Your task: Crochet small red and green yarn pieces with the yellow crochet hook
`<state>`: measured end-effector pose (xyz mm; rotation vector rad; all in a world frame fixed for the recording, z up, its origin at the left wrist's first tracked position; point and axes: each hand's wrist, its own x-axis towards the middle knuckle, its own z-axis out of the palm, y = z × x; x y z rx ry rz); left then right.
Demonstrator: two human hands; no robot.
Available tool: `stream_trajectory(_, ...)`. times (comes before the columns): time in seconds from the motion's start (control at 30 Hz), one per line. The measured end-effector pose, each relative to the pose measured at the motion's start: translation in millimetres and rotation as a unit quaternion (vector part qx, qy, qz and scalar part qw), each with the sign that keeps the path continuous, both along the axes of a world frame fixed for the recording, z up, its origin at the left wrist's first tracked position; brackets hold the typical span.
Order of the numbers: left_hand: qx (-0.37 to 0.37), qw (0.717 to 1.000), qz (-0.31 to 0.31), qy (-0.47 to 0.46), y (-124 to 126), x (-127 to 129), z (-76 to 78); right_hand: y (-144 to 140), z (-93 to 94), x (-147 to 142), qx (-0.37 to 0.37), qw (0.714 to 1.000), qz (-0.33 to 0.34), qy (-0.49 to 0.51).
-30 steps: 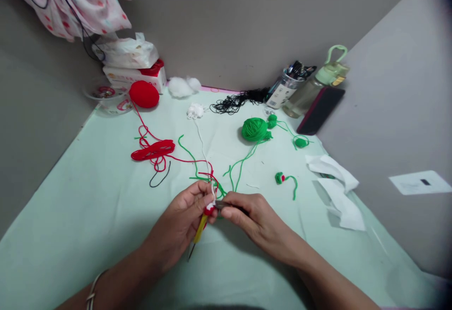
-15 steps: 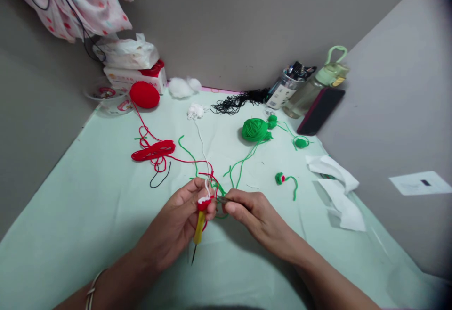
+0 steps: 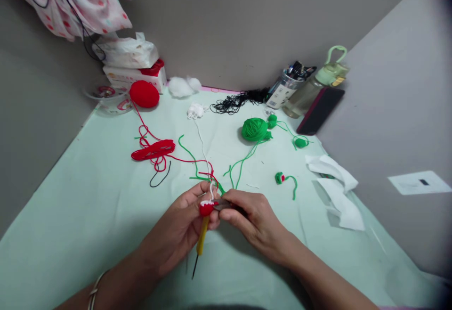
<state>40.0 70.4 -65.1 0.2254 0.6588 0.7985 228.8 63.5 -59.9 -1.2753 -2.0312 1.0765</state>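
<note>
Over the cloth, left grip [image 3: 183, 223] pinches red piece [image 3: 205, 207]; right grip [image 3: 252, 216] clasps scissors [image 3: 222, 205].

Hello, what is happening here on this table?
A person is crocheting at a green table. The left hand holds a small red and white piece and a yellow-handled hook that points down toward the person. The right hand pinches a thin metal tool against the piece. Red yarn, green yarn and loose strands lie behind the hands.
</note>
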Motion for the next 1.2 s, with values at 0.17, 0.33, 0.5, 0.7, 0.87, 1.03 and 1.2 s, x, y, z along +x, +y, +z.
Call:
stream_trajectory(0.17,0.022,1.000,-0.010,-0.001,-1,1,-3.4,0,-1.6,-1,0.075,0.997,-0.001,-0.020)
stream_trajectory(0.33,0.026,0.999,-0.017,0.006,0,0,-0.7,0,-2.9,-3,0.110,0.993,-0.002,-0.029)
stream_trajectory(0.5,0.022,1.000,-0.015,-0.002,1,0,-0.2,0,-3.0,-3,0.099,0.995,-0.002,-0.025)
stream_trajectory(0.7,0.021,1.000,-0.016,-0.007,0,1,-0.6,-1,-5.2,-4,0.108,0.994,-0.006,-0.021)
stream_trajectory(0.87,0.017,0.999,-0.017,0.026,0,0,-0.4,1,-1.4,0,0.070,0.997,-0.017,0.012)
stream_trajectory(1.03,0.065,0.986,0.026,0.153,0,1,-2.6,6,16.4,26,-0.016,0.997,0.010,-0.078)
stream_trajectory(1.2,0.189,0.946,0.027,0.264,-5,3,-4.3,25,22.0,79,-0.007,0.989,-0.080,-0.125)
